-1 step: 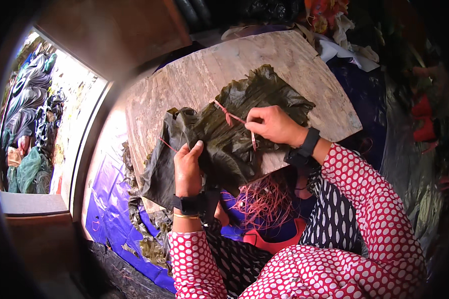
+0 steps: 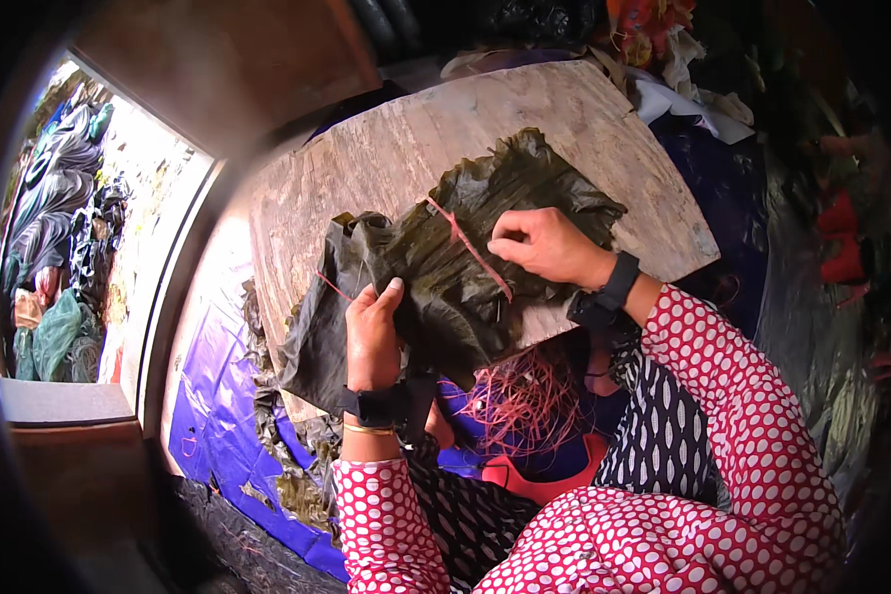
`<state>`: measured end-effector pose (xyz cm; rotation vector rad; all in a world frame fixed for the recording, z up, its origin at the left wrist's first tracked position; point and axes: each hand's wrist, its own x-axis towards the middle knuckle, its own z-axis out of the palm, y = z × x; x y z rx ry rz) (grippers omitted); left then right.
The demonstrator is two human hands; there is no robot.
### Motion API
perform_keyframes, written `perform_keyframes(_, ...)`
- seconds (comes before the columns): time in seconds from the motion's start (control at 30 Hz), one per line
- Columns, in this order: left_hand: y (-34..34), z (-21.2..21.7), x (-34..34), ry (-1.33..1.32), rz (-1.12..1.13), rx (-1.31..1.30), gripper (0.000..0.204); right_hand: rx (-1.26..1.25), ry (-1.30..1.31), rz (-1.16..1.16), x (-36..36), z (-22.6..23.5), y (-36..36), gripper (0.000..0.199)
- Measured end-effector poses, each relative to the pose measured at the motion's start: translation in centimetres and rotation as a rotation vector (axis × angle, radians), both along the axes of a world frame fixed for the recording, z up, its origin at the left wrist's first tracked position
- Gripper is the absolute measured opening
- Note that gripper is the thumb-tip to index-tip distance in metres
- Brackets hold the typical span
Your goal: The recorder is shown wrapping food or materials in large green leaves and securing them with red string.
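A bundle of dark green-brown, crinkled leaf-like sheets [image 2: 495,218] lies over a wooden board. My left hand [image 2: 371,337] grips its near left part, thumb on top. A short pink strand [image 2: 335,286] shows beside the left fingers; whether they hold it too, I cannot tell. Across the bundle's middle runs a pink string [image 2: 470,250], slanting down to the right, its lower end loose. My right hand [image 2: 544,246] hovers just right of this string, fingertips pinched together, with nothing visible between them.
The wooden board [image 2: 356,139] tilts before me. Below it, a tangled heap of pink strings [image 2: 525,401] lies near a red curved piece [image 2: 554,477]. A purple-blue sheet [image 2: 223,416] spreads at the left, with dark scraps along the board. A framed opening [image 2: 74,238] is at far left.
The pink string has slipped out of my right fingers and now lies straighter across the bundle. My right hand has shifted very slightly right. The left hand stays put.
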<state>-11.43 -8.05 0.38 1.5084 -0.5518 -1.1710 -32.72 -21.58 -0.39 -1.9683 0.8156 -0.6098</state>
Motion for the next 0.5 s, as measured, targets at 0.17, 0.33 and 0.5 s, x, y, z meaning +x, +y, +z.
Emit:
perform_keyframes(0.17,1.1,-1.3,1.0,-0.933,-0.036,-0.475,0.014,0.02,-0.07,-0.149,0.2,1.8,-0.1,0.016)
perform_keyframes(0.33,0.7,-1.5,0.8,0.252,0.151,-0.175,0.015,-0.143,0.11,-0.054,1.5,2.4,2.5,0.024)
perform_keyframes(0.5,0.6,-1.9,1.1,0.124,0.137,-0.22,0.009,-0.406,0.264,-0.022,2.1,1.1,2.6,0.016)
